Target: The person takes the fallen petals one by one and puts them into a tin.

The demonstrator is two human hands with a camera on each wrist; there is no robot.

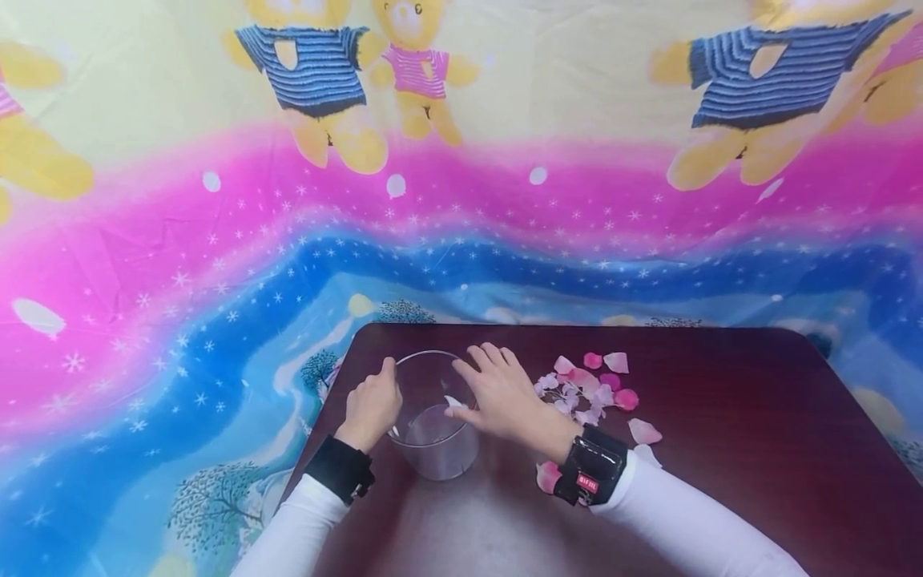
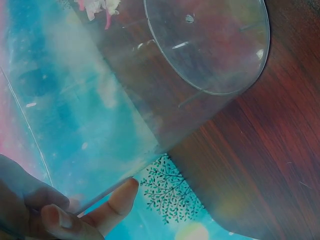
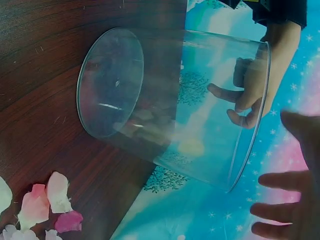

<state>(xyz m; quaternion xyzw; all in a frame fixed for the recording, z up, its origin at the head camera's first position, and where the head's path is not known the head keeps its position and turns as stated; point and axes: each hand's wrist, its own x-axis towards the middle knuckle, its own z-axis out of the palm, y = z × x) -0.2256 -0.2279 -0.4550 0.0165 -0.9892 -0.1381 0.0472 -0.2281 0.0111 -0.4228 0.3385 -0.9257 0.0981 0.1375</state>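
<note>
A clear plastic container [image 1: 433, 437] stands on the dark wooden table [image 1: 721, 481] near its left edge. My left hand [image 1: 371, 409] grips the container's left rim, thumb and fingers curled on the wall [image 2: 75, 215]; the right wrist view shows that left hand [image 3: 250, 90] through the plastic container [image 3: 150, 100]. My right hand [image 1: 497, 393] hovers over the right rim with fingers spread and straight [image 3: 290, 200]. A small white piece [image 1: 454, 402] shows by its thumb; whether it is held I cannot tell. The container's base [image 2: 210, 50] looks bare.
A heap of pink and white petals [image 1: 591, 389] lies right of my right hand, with loose ones [image 1: 644, 431] nearer me. A bright printed cloth [image 1: 461, 200] hangs behind and beside the table. Black bands sit on both wrists [image 1: 591, 469].
</note>
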